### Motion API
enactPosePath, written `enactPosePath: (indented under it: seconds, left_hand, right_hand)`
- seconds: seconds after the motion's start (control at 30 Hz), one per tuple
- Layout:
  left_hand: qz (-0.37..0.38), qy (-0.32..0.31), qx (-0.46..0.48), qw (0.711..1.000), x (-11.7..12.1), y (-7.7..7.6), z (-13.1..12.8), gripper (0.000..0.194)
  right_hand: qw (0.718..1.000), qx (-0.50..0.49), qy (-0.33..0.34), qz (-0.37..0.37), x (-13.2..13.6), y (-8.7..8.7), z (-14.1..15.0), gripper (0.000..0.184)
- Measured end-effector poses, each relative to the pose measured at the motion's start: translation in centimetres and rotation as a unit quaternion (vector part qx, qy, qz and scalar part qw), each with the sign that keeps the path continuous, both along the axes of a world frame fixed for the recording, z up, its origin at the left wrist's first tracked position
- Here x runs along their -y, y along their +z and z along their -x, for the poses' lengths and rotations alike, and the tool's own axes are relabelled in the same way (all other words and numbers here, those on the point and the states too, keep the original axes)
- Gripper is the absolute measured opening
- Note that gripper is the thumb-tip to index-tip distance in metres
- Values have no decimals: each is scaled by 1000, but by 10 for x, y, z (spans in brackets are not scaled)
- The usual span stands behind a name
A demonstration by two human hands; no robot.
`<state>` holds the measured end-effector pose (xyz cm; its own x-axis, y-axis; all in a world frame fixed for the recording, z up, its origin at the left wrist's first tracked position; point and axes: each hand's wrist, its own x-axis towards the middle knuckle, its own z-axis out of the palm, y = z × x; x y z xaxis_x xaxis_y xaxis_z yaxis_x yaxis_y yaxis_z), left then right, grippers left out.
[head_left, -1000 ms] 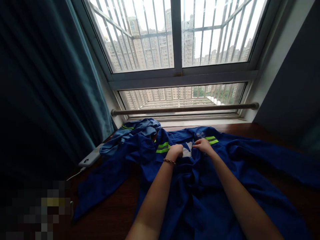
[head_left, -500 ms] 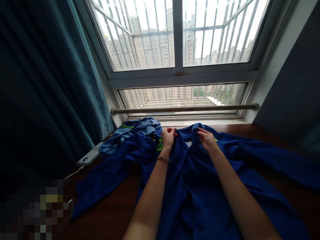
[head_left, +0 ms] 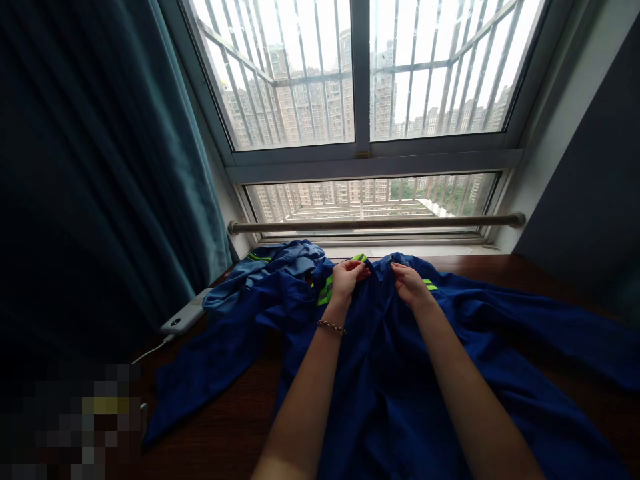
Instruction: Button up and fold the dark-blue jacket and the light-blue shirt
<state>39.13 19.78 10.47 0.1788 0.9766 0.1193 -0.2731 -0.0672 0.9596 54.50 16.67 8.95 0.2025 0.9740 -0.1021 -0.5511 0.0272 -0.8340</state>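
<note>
A dark blue jacket with bright green-yellow stripes lies spread on a dark wooden surface, its sleeves reaching out to both sides. My left hand pinches the jacket's front edge near the collar on the left; a beaded bracelet circles that wrist. On the other side of the neck opening, my right hand is closed on the opposite collar edge. Only a small gap separates the two held edges. Fingertips partly hide the cloth at both grips.
A lighter blue garment lies crumpled at the back left, touching the jacket. Beside it stands a white power strip with a cable. A blue curtain hangs at left. Beyond the wooden surface, a metal rail crosses the window.
My left hand has moved right with its jacket edge, so the neck opening has narrowed. More green striping shows near the left hand and behind the right. The camera view has shifted slightly.
</note>
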Motion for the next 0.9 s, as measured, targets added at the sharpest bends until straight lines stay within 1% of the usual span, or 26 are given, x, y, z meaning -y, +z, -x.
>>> enactPosePath:
  seconds: [0.07, 0.13, 0.23, 0.33, 0.43, 0.53, 0.63, 0.73, 0.9]
  left_hand:
    - [4, -7, -2, 1000, 1, -3, -3, 15]
    - [7, -16, 0, 1000, 1, -6, -6, 14]
    - [9, -32, 3, 999, 1, -10, -8, 15]
    - [8, -41, -2, 999, 0, -11, -7, 17]
    - [6, -45, -15, 999, 0, -12, -7, 16]
    - [1, -38, -32, 999, 0, -13, -9, 14]
    - [-4, -24, -45, 999, 0, -14, -12, 10]
    - [-11, -16, -51, 999, -1, -15, -14, 10]
    - [-6, -29, -56, 998, 0, -14, -13, 12]
  right_hand:
    - [1000, 7, 27, -9, 2, 0, 3, 3]
    - [999, 12, 40, -13, 2, -1, 5, 11]
    - [999, 0, 32, -11, 1, -4, 6, 21]
    - [999, -12, 38, -13, -1, -7, 4, 20]
    - [998, -17, 52, -14, 0, -6, 3, 18]
    - [999, -21, 43, -11, 2, -4, 4, 17]
    - [999, 19, 29, -12, 2, -5, 5, 16]
    - [998, 61, 21, -19, -1, -9, 8, 19]
    - [997, 66, 17, -25, -5, -15, 12, 19]
